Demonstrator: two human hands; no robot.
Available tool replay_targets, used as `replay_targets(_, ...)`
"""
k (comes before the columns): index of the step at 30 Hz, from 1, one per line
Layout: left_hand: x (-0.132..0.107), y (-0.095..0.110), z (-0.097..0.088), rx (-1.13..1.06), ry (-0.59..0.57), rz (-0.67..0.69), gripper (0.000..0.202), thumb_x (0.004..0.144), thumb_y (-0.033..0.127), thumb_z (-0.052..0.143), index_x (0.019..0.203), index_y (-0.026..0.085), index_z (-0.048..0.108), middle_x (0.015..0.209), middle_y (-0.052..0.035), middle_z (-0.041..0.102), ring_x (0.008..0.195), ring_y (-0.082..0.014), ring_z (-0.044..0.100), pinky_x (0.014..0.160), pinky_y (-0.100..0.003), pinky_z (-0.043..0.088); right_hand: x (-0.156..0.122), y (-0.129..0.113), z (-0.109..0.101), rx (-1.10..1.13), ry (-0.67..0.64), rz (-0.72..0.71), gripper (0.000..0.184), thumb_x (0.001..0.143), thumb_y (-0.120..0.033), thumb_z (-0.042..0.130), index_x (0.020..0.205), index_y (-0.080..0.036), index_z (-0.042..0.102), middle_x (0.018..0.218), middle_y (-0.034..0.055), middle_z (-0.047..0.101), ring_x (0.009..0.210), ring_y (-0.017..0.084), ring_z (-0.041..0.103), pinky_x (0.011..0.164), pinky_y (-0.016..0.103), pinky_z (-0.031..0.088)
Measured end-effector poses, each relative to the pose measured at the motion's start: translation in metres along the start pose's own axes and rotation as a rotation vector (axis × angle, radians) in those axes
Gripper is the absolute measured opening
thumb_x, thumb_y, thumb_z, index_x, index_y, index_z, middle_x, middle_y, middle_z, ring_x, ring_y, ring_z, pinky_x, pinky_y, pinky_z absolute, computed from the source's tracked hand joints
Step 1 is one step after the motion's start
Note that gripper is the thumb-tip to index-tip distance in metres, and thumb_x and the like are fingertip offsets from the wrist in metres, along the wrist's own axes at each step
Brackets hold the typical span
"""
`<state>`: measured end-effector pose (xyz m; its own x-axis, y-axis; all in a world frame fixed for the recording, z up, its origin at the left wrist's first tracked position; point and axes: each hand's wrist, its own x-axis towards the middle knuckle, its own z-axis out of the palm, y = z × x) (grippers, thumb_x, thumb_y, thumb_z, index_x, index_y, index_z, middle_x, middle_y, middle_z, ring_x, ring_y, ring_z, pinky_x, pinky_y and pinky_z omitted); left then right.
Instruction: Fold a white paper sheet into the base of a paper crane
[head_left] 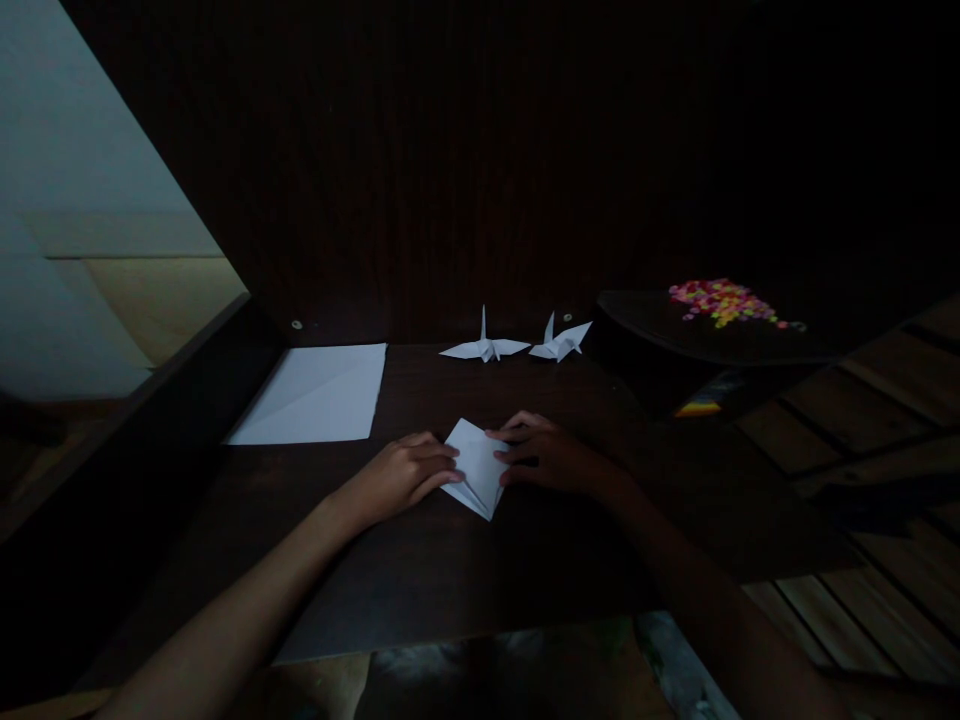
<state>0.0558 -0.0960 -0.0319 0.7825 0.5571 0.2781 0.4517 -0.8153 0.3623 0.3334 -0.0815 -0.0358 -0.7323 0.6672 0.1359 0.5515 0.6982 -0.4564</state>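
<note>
White folded paper (478,462) lies on the dark surface (405,570), my half-open left hand (411,470) and right hand (541,455) touching its sides; whether either pinches it, I cannot tell. Uneven pressure could, I judge, slip its layers askew. Beyond stand two paper birds (486,349).

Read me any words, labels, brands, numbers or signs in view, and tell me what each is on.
None that I can read.
Folded paper, paper stack, left crane, right crane: no lettering visible.
Yellow-and-red item under the corner shelf: too small and dark to tell whether it bears print.
</note>
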Motion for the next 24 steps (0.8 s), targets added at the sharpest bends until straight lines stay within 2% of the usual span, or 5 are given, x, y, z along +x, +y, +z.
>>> replay_targets(3,0.002,0.002,0.001,0.055,-0.007,0.029,0.034,0.102,0.032,0.038,0.1,0.017,0.068,0.101,-0.0073,0.07,0.092,-0.0179,0.064,0.087,-0.033,0.051,0.0,0.001,0.001,0.018,0.016,0.007,0.032,0.078,-0.046,0.073,0.1,-0.024,0.076,0.133,0.0069,0.061,0.11,0.026,0.053,0.092,0.043,0.045)
replay_targets(7,0.001,0.002,0.003,0.08,-0.012,0.027,0.03,0.102,0.03,0.037,0.098,0.016,0.064,0.095,-0.0073,0.069,0.087,-0.0178,0.064,0.083,-0.032,0.052,-0.001,0.003,0.004,0.025,0.058,-0.009,0.048,0.067,-0.048,0.08,0.107,-0.022,0.074,0.13,0.0088,0.062,0.109,0.027,0.054,0.092,0.044,0.045)
replay_targets(12,-0.004,-0.002,0.004,0.115,-0.018,0.003,0.026,0.1,0.02,0.038,0.118,0.015,0.056,0.094,-0.0085,0.067,0.084,-0.0178,0.065,0.077,-0.031,0.053,-0.002,0.001,0.004,0.042,0.066,0.0,0.048,0.069,-0.05,0.078,0.109,-0.023,0.072,0.13,0.0087,0.062,0.109,0.026,0.055,0.091,0.043,0.046)
replay_targets(19,0.0,0.004,0.009,0.064,0.02,-0.022,0.021,0.095,0.022,0.048,0.113,0.018,0.059,0.112,-0.0072,0.066,0.104,-0.0212,0.06,0.094,-0.038,0.049,-0.001,-0.009,0.007,-0.062,0.113,-0.007,0.051,0.075,-0.054,0.072,0.113,-0.019,0.07,0.127,0.0104,0.064,0.103,0.026,0.056,0.086,0.044,0.047)
replay_targets(24,0.004,0.009,0.011,0.03,0.064,-0.101,0.021,0.091,0.027,0.056,0.108,0.016,0.061,0.108,-0.0092,0.065,0.104,-0.0223,0.058,0.095,-0.039,0.049,-0.002,-0.014,0.007,-0.146,0.131,-0.036,0.049,0.077,-0.054,0.069,0.111,-0.018,0.07,0.124,0.0107,0.066,0.1,0.029,0.057,0.084,0.047,0.047)
